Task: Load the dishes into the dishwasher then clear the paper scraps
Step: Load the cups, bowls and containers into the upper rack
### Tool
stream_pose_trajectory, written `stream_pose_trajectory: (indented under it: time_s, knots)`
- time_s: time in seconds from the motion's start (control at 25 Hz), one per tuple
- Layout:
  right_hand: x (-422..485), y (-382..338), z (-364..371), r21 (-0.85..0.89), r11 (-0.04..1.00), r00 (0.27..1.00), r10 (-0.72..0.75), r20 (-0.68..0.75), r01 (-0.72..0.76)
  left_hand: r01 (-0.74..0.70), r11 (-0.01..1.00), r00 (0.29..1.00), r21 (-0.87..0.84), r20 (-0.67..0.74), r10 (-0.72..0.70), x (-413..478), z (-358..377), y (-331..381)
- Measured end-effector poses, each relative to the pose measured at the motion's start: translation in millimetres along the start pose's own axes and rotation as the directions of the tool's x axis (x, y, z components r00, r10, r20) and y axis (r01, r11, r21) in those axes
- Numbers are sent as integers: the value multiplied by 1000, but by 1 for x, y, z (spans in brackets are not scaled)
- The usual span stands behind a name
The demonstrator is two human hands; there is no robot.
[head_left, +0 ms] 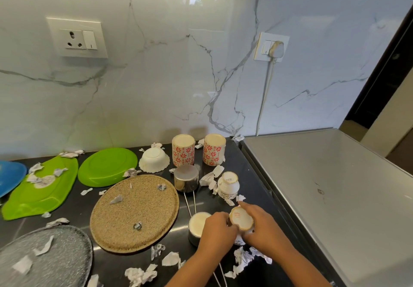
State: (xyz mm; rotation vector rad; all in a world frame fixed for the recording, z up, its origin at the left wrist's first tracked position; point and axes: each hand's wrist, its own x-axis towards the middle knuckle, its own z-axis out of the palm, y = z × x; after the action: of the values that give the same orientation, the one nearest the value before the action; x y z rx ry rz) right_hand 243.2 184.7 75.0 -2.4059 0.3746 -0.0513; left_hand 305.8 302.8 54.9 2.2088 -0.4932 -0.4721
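Observation:
My right hand [262,226] grips a small white upturned cup [241,219] near the counter's right edge. My left hand [218,230] curls around a dark cup with a pale base [196,225] right beside it. Further back stand another small white cup [228,185], a steel measuring cup [186,178], a white scalloped bowl [153,159] and two red-flowered mugs [183,153] [213,150], all upside down. To the left lie a round tan plate [136,213], a round green plate [107,167], a green leaf-shaped plate [42,190], a blue plate [10,175] and a grey speckled plate [49,257]. Crumpled paper scraps [140,275] are scattered all over.
The black counter [85,206] meets a white marble wall with two sockets; a white plug and cord [276,50] hang at the right one. A grey appliance top [324,186] borders the counter on the right.

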Motion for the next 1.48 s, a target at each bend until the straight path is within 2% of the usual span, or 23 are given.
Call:
stream_pose_trajectory:
  time_s: [0.12,0.24,0.36,0.48,0.72,0.88,1.16,1.48]
  knots:
    - [2,1,-2,-15,999,998,51,-32,-52,-15,1000,1000,-2,5,15,3,-7,3]
    - [6,-1,-4,-16,999,999,37,38,-36,19,999,1000,40,5,-19,7,-12,3]
    - [12,-4,-6,-59,998,990,38,133,-30,56,997,992,52,107,-62,10,-12,2]
    - [20,-4,-6,-79,996,990,58,129,-49,51,999,980,1,191,-50,15,-12,-1]
    - [30,1,-12,-57,998,983,42,178,-32,25,1000,990,15,139,-27,24,-11,-2]
    - [27,3,-10,12,999,994,42,104,-44,18,999,994,-30,107,-15,24,-13,2]
    - [14,8,-28,81,995,996,55,-74,-49,-105,986,989,-131,92,117,25,-13,23]
    - [-51,47,-78,101,974,932,223,-287,-202,-267,938,913,-220,255,319,20,47,74]
